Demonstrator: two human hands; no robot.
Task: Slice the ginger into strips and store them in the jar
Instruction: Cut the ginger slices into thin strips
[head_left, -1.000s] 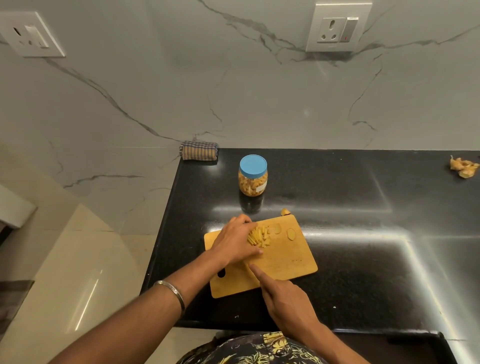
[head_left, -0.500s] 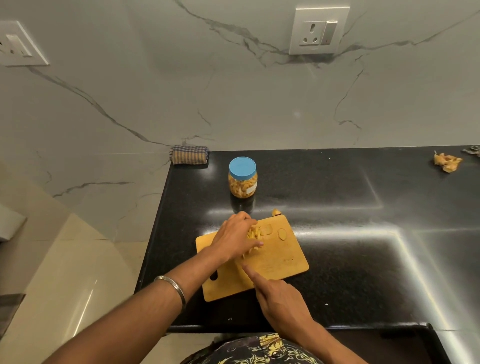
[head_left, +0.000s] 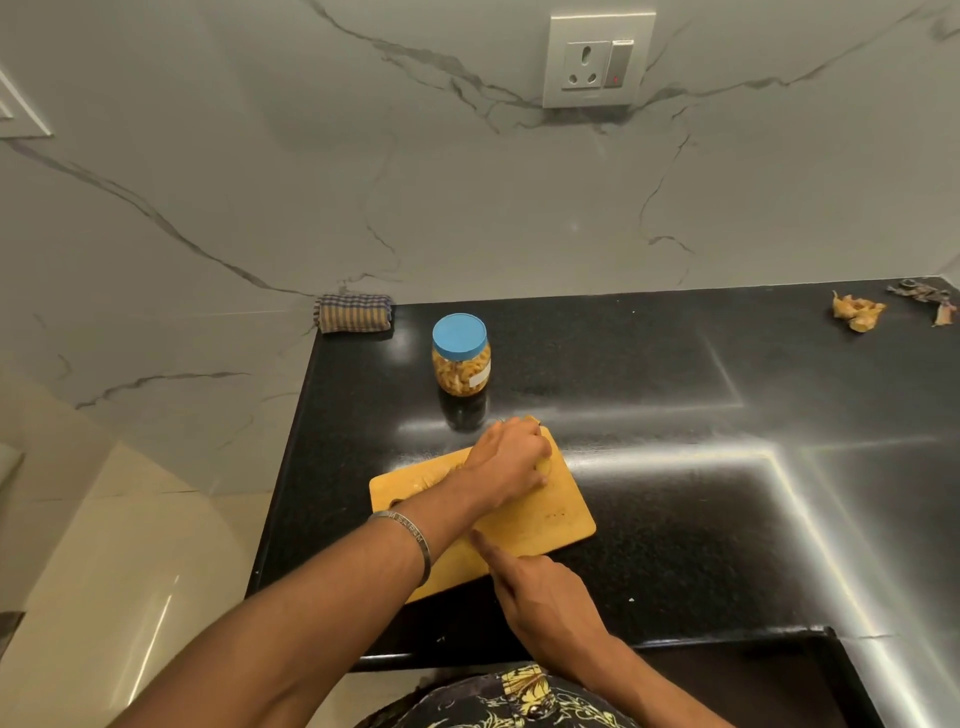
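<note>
A yellow cutting board (head_left: 540, 519) is laid on the black counter (head_left: 675, 467). The left hand (head_left: 506, 462) is stretched over the far end of the board, palm down, with its fingers bent over the ginger there. A small round ginger slice (head_left: 544, 466) is seen peeking out at the fingertips, but whether it is pinched cannot be told. A little of the cut ginger strips (head_left: 439, 475) is seen beside the wrist, mostly hidden by the hand. A metal bangle (head_left: 410, 535) is worn on the left wrist. The right hand (head_left: 540, 587) is kept at the near edge of the board, with 1 finger pointed out straight and the other fingers curled under; what is held in it, if anything, cannot be told. The jar (head_left: 461, 356) with a blue lid (head_left: 459, 335) is stood just behind the board, closed, with yellow pieces inside. A folded checked cloth (head_left: 353, 313) is lying at the back corner. Some peels (head_left: 857, 314) are left far off to the right.
</note>
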